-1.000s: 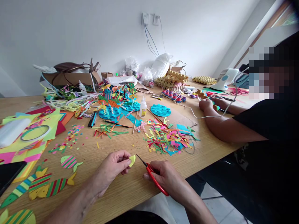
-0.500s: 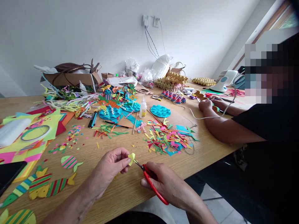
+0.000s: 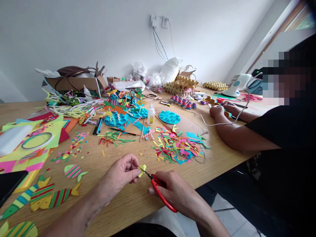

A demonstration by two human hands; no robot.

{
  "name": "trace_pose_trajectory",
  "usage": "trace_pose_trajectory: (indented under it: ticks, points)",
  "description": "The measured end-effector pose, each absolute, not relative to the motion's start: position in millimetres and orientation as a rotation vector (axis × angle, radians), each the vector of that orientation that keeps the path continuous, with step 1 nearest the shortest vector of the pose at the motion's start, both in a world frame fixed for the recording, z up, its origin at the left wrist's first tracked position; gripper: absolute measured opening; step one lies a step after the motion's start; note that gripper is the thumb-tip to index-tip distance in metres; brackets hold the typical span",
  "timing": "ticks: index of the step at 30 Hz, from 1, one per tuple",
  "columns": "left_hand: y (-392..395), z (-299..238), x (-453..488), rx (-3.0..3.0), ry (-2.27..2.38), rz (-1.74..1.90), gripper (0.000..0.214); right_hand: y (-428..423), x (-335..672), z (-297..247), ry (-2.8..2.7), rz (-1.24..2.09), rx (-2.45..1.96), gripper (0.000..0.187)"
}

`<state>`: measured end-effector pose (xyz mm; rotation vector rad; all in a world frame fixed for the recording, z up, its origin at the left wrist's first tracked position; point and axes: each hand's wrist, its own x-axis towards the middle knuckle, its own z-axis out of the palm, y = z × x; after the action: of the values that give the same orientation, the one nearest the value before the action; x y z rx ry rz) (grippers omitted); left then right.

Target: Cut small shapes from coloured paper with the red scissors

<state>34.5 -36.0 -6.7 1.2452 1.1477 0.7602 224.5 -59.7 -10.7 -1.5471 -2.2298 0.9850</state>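
My left hand (image 3: 118,176) pinches a small yellow paper piece (image 3: 142,170) between thumb and fingers, just above the wooden table (image 3: 138,197) near its front edge. My right hand (image 3: 176,192) grips red-handled scissors (image 3: 158,187), and their thin blades meet the yellow piece. Striped paper fish (image 3: 73,171) lie to the left of my left hand. More striped paper fish (image 3: 53,194) sit nearer the front left corner.
A heap of coloured paper scraps (image 3: 176,146) lies beyond my right hand. A glue bottle (image 3: 151,114), blue paper discs (image 3: 169,117), pens and pipe cleaners fill the middle. Coloured sheets (image 3: 32,141) sit left. A person in black sits at the right, hands (image 3: 218,110) on a corded tool.
The scissors moved left from beside the yellow piece until their blades reached it. My left hand turned the piece slightly. The other person barely moved.
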Motion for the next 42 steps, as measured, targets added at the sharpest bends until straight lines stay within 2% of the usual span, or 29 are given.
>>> trace_pose_trajectory:
  ticks: [7, 14, 32, 42]
  points:
    - [-25.3, -13.3, 36.0, 1.253, 1.079, 0.664, 0.019, -55.2, 228.0, -17.3, -2.214, 0.988, -1.556, 0.032]
    - [-13.9, -13.9, 45.0, 1.295, 1.043, 0.565, 0.012, -53.0, 235.8, -20.7, -2.218, 0.94, -1.589, 0.034]
    - [3.3, -25.2, 45.6, 1.596, 1.114, 0.469, 0.016, -52.2, 241.3, -20.9, -2.25, 0.863, -1.719, 0.038]
    - [8.0, -28.8, 44.0, 1.652, 1.201, 0.531, 0.018, -50.3, 247.2, -16.3, -2.23, 0.669, -1.822, 0.029]
